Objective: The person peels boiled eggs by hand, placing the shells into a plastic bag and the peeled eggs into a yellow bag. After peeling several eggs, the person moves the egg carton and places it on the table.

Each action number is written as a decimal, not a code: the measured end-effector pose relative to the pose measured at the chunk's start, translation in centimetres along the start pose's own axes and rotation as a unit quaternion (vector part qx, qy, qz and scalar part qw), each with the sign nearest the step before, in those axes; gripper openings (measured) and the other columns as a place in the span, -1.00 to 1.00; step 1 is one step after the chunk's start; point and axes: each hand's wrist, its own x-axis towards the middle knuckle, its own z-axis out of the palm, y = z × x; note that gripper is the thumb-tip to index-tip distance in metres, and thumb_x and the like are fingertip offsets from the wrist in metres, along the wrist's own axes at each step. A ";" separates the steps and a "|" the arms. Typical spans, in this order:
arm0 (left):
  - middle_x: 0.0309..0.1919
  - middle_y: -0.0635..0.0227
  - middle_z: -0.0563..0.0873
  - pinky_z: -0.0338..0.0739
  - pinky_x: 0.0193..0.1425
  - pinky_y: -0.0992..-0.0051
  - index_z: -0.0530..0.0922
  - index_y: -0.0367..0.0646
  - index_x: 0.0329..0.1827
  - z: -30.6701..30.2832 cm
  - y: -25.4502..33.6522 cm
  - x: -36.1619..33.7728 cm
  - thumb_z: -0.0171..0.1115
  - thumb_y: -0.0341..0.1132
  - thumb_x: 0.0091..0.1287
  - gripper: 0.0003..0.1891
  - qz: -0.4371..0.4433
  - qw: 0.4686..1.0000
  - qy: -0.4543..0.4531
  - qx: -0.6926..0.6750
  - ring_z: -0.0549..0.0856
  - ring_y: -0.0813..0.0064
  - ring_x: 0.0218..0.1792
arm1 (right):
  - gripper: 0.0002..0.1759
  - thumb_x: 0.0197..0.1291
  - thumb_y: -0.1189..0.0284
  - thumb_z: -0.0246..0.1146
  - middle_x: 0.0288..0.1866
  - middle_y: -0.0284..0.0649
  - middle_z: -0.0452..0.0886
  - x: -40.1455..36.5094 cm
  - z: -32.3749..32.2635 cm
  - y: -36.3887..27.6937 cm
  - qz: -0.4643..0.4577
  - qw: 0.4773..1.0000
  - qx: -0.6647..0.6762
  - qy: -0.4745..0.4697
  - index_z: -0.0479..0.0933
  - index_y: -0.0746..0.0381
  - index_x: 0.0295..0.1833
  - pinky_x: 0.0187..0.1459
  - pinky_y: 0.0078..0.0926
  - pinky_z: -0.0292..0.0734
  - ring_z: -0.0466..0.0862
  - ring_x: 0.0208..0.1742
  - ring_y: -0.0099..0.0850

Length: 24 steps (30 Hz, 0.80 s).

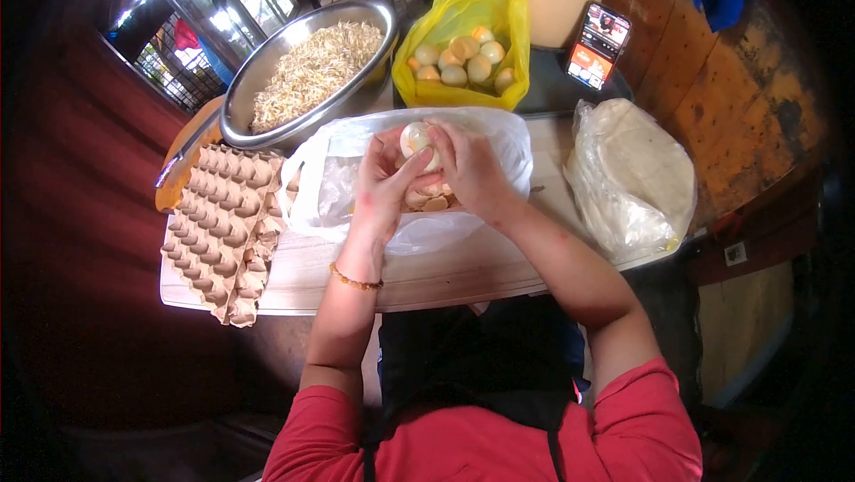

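Presently, fingers (443, 145) of both hands closed around one pale egg (416, 137), held up between them; right hand (469, 172) wraps it from the right and far side, left hand (381, 186) pinches from the near left, thumb against the shell. Egg sits in the air just above the open white plastic bag (334, 170), where brown shell scraps (432, 202) lie directly under the hands. Beaded bracelet (354, 282) on left wrist. Bag rests mid-counter (445, 281). Left of it, stacked cardboard egg trays (223, 228) overhang the near left edge. Far left, a metal bowl of bean sprouts (312, 68); far centre, a yellow bag of eggs (463, 45); further right, a lit phone (598, 44); right, a clear bag of flat white rounds (632, 175). Risks, as I judge them: too hard a squeeze could split the egg; a wet surface could let it slip down into the scraps; shell bits could flick past the bag rim onto the counter; an elbow could nudge the overhanging trays off.
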 end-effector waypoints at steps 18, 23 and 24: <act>0.06 0.08 0.60 0.71 -0.10 0.47 0.26 -0.33 0.32 -0.8 0.3 0.2 0.06 -0.41 0.44 -0.57 -0.074 0.989 -0.033 -0.123 0.72 0.26 -0.04 | -0.67 0.43 0.35 -0.02 -0.04 0.11 0.62 0.4 -0.4 -1.2 0.005 0.998 0.026 0.054 0.52 0.37 0.05 0.05 -0.21 0.48 0.61 0.02 0.01; 0.05 0.13 0.61 0.69 -0.21 0.56 0.31 -0.31 0.32 -1.2 0.2 0.2 0.12 -0.38 0.42 -0.55 -0.068 0.996 -0.050 -0.026 0.74 0.35 -0.12 | -0.75 0.36 0.45 0.09 -0.13 0.06 0.61 0.7 -1.1 -1.4 -0.020 0.998 0.002 0.051 0.54 0.36 0.02 0.01 -0.25 0.48 0.60 -0.05 -0.03; 0.04 0.15 0.62 0.68 -0.22 0.59 0.33 -0.32 0.31 -1.0 0.3 0.1 0.14 -0.38 0.42 -0.56 -0.065 0.996 -0.052 -0.017 0.74 0.38 -0.15 | -0.75 0.36 0.45 0.09 -0.13 0.06 0.61 0.8 -1.1 -1.2 -0.020 0.999 0.003 0.051 0.54 0.36 0.02 0.01 -0.25 0.48 0.60 -0.05 -0.03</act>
